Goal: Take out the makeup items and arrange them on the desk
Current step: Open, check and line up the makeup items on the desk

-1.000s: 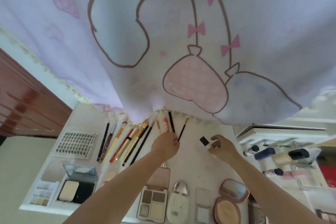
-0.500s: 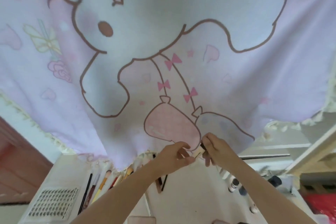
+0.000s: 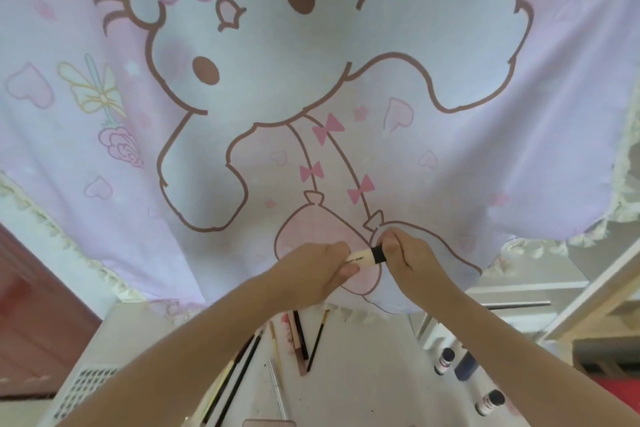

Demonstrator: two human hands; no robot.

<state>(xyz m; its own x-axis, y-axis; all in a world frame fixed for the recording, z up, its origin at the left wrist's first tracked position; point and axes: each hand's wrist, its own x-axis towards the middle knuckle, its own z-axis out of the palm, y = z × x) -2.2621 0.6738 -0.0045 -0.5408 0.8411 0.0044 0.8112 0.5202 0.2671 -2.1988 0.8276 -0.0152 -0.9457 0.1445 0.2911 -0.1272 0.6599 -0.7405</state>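
Note:
Both hands are raised above the white desk (image 3: 363, 392) and hold one small cream tube with a black cap (image 3: 367, 256). My left hand (image 3: 318, 270) grips the cream body. My right hand (image 3: 405, 257) pinches the black cap end. Below them several pencils and brushes (image 3: 304, 340) lie in a row on the desk. Small dark-capped bottles (image 3: 446, 359) stand at the desk's right side.
A pink cartoon-print curtain (image 3: 311, 80) with a lace hem hangs behind the desk and fills most of the view. A lash tray (image 3: 79, 392) lies at the lower left. A brown door (image 3: 20, 305) is on the left, white shelving (image 3: 519, 295) on the right.
The view has tilted up. My right hand lifted the small tube from the desk, my left hand rose to meet it, and both now hold it in front of the curtain.

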